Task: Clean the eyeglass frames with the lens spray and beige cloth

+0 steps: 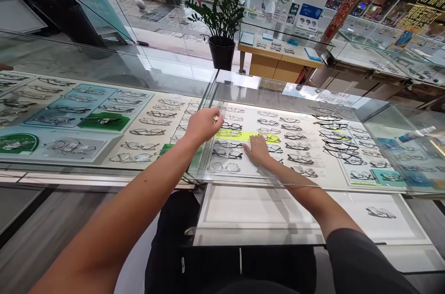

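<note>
My left hand (205,123) is closed around something small and pale, above the top edge of the glass display case (243,85). My right hand (257,149) lies palm down inside or over the case, fingers spread forward onto a yellow-green strip (239,136). Rows of eyeglasses surround it: a dark pair (227,153) sits to its left, another dark pair (300,159) to its right. What the left fingers pinch is too small to name.
An opened white drawer (257,210) juts out below the case, with one pair of glasses (381,212) at its right. Beyond stand a potted plant (222,48) and a wooden display table (278,60). Many overlapping frames (339,141) fill the case's right part.
</note>
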Motion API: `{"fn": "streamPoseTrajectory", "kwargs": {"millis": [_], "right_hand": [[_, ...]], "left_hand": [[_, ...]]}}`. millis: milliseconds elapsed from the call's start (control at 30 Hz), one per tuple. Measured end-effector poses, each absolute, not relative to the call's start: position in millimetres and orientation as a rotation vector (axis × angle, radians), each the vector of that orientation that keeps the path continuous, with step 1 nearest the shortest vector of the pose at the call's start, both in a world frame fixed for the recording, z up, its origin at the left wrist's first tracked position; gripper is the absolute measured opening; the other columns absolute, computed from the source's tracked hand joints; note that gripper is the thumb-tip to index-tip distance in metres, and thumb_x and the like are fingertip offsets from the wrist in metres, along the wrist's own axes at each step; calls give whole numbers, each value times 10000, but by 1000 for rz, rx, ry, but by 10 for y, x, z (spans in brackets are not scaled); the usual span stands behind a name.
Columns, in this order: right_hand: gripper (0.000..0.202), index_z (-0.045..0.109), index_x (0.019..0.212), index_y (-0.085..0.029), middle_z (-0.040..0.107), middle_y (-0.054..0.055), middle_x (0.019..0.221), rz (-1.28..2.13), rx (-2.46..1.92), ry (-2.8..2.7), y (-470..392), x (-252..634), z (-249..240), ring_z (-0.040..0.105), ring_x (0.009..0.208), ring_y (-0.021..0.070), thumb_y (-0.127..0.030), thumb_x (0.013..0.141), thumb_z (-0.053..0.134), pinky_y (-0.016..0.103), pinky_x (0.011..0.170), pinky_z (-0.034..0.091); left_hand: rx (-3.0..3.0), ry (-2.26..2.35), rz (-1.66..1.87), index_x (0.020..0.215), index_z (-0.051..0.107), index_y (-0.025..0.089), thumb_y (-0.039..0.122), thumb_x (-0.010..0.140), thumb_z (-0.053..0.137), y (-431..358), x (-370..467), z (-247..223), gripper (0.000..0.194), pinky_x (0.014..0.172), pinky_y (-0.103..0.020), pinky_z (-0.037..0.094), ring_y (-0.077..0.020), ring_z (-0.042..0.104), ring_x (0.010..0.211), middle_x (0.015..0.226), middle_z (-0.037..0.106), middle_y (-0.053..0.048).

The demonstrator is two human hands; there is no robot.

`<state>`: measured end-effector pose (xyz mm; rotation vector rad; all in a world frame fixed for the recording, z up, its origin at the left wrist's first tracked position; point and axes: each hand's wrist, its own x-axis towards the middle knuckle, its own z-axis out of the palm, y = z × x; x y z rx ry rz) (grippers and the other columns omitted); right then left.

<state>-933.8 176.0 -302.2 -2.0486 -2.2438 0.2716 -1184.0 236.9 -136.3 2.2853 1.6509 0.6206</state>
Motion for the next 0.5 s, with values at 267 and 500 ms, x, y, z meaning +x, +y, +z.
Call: {"fn": "streamPoseTrajectory", "kwargs": {"millis": [267,500], "right_hand": [[925,563,1562,-53,653,232,1563,279,-2060,-2311,1839,-9382,-3079,459,1579,354,-715,1092,119,532,1401,40],[819,659,1404,-128,728,216,1422,267,-2007,-2343,1780,-9358,-3058,541,1460,364,-699,1100,158,584,1381,90]], "left_hand": [[2295,1659,622,831,609,239,389,972,540,2372,-11836,-1374,217,622,-347,312,-270,666,783,757,706,-58],[2279,1659,620,807,585,239,396,980,536,2368,-11829,-1365,238,605,-351,308,-260,652,734,729,695,-59]]}}
